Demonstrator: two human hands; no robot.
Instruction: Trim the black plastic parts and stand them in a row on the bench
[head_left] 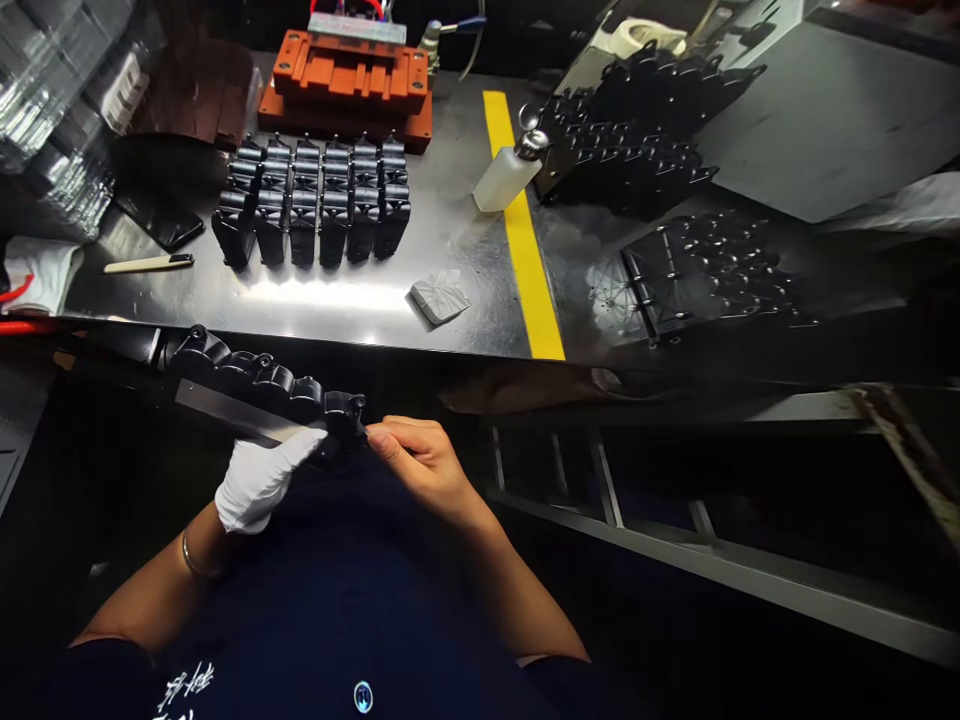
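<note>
In my gloved left hand [259,480] is a long black plastic housing [277,380] with rounded humps along its top and a flat, pale metal-looking strip on its near side. The white-gloved thumb lies along that strip, and the fingers are hidden beneath. My bare right hand [420,460] is pinched at the right end of the housing. Whether the fingertips hold the housing's edge or something small there, I cannot make out. The housing is tilted, held in front of the bench edge.
On the metal bench [337,310], several black housings [304,200] stand in a row before an orange fixture [349,85]. A white bottle [506,178], yellow tape [525,265], folded grey cloth [439,295] and cutter knife [148,263] are there. More black parts [630,130] are stacked right.
</note>
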